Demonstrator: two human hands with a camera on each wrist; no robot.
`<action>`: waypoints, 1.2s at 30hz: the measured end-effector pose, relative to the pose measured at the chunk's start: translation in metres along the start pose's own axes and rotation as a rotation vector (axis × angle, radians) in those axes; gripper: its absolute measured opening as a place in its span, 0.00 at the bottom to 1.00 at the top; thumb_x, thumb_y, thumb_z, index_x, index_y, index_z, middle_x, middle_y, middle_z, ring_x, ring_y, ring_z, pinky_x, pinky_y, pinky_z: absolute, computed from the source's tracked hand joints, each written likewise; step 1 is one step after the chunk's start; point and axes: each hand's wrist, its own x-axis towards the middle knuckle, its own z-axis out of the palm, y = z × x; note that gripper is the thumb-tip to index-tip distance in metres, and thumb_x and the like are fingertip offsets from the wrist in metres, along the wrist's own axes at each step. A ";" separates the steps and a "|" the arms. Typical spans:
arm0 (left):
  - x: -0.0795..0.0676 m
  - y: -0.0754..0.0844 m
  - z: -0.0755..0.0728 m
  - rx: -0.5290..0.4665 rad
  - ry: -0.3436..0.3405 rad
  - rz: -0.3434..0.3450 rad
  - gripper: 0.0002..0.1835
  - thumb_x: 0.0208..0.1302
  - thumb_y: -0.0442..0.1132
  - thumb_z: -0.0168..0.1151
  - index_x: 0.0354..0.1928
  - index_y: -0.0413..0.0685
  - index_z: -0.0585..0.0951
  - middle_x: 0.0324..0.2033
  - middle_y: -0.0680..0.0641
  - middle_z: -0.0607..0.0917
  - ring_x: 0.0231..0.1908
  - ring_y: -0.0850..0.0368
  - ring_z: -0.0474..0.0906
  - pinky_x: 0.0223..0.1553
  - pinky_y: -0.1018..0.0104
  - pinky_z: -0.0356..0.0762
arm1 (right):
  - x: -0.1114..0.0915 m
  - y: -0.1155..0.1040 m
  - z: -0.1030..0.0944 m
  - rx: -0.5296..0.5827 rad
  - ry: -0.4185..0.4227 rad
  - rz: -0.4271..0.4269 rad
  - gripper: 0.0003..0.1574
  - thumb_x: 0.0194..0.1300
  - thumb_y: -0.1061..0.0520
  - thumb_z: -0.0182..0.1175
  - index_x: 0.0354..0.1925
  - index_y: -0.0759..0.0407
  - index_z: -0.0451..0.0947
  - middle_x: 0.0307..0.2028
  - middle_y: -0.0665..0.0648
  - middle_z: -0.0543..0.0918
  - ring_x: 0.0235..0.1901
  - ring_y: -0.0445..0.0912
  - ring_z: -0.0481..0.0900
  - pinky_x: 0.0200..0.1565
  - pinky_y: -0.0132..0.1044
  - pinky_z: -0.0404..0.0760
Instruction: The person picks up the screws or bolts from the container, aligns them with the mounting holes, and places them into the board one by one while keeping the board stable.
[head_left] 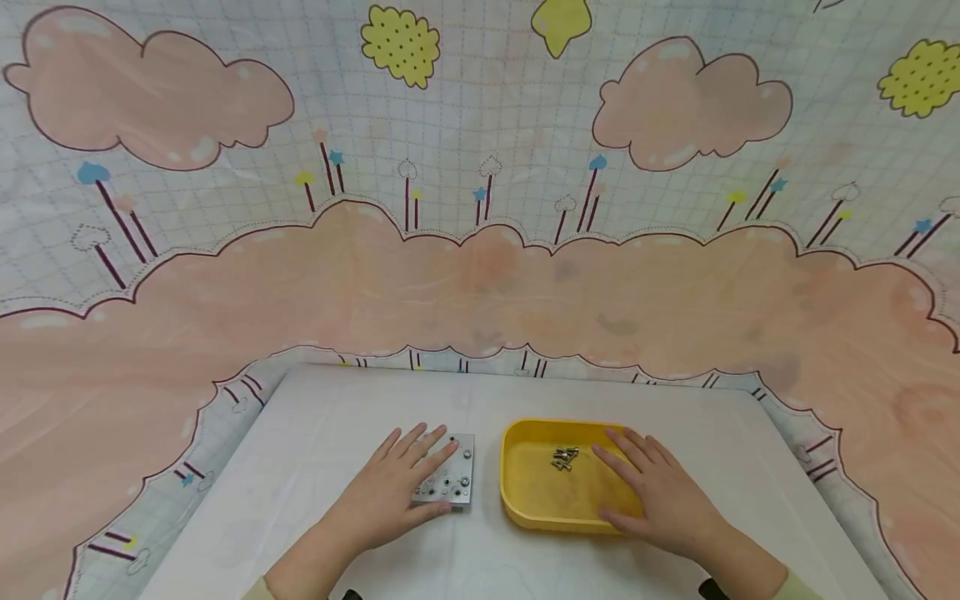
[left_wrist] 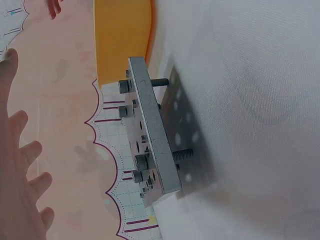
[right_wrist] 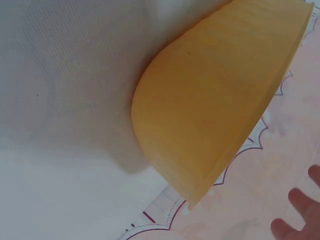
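Note:
A flat grey metal plate (head_left: pixel 463 467) with holes and several screws set in it lies left of centre on the table. My left hand (head_left: pixel 390 487) hovers over its left part with fingers spread, hiding some of it. In the left wrist view the plate (left_wrist: pixel 157 130) stands off the white surface on screws that stick out below. A yellow tray (head_left: pixel 540 500) is to the right, holding a small heap of screws (head_left: pixel 564 457). Over the tray's right rim hangs my right hand (head_left: pixel 660 496), fingers spread and holding nothing. The right wrist view shows the tray's outer wall (right_wrist: pixel 200 100).
A white cloth-covered table (head_left: pixel 375 392) lies under everything. Behind it hangs a patterned curtain (head_left: pixel 450 292) with clouds, which also drops along both sides. Dark wrist bands (head_left: pixel 712 589) show at the bottom edge.

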 end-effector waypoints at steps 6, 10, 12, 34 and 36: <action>0.000 0.000 0.000 -0.005 0.010 -0.026 0.42 0.65 0.70 0.54 0.77 0.68 0.57 0.76 0.54 0.57 0.75 0.50 0.50 0.72 0.47 0.44 | 0.003 -0.002 -0.003 0.015 0.010 -0.024 0.47 0.56 0.32 0.68 0.70 0.41 0.68 0.70 0.52 0.67 0.68 0.53 0.65 0.64 0.58 0.64; 0.001 0.000 0.000 -0.010 -0.004 -0.043 0.41 0.65 0.69 0.53 0.77 0.67 0.58 0.75 0.54 0.58 0.74 0.49 0.52 0.72 0.48 0.44 | 0.005 -0.003 -0.002 0.041 -0.020 -0.005 0.45 0.56 0.34 0.69 0.69 0.41 0.69 0.68 0.52 0.70 0.65 0.54 0.69 0.61 0.58 0.67; 0.001 0.000 0.001 -0.013 -0.011 -0.055 0.41 0.65 0.69 0.53 0.77 0.66 0.59 0.75 0.53 0.59 0.73 0.48 0.54 0.71 0.47 0.45 | 0.005 -0.004 -0.002 0.051 -0.032 0.006 0.44 0.57 0.34 0.69 0.69 0.41 0.70 0.67 0.52 0.71 0.63 0.53 0.71 0.61 0.58 0.69; -0.004 -0.021 0.009 -0.075 0.044 -0.144 0.39 0.66 0.63 0.59 0.75 0.59 0.63 0.69 0.47 0.68 0.66 0.44 0.67 0.63 0.43 0.64 | 0.019 -0.002 -0.005 0.161 -0.114 0.049 0.33 0.62 0.35 0.65 0.61 0.46 0.78 0.55 0.53 0.80 0.53 0.52 0.79 0.54 0.53 0.76; -0.005 -0.024 0.011 -0.078 0.036 -0.157 0.40 0.66 0.63 0.59 0.76 0.59 0.62 0.69 0.47 0.68 0.66 0.44 0.67 0.62 0.43 0.64 | 0.021 -0.001 -0.005 0.173 -0.132 0.056 0.33 0.62 0.33 0.64 0.60 0.46 0.79 0.54 0.53 0.81 0.52 0.51 0.79 0.54 0.53 0.76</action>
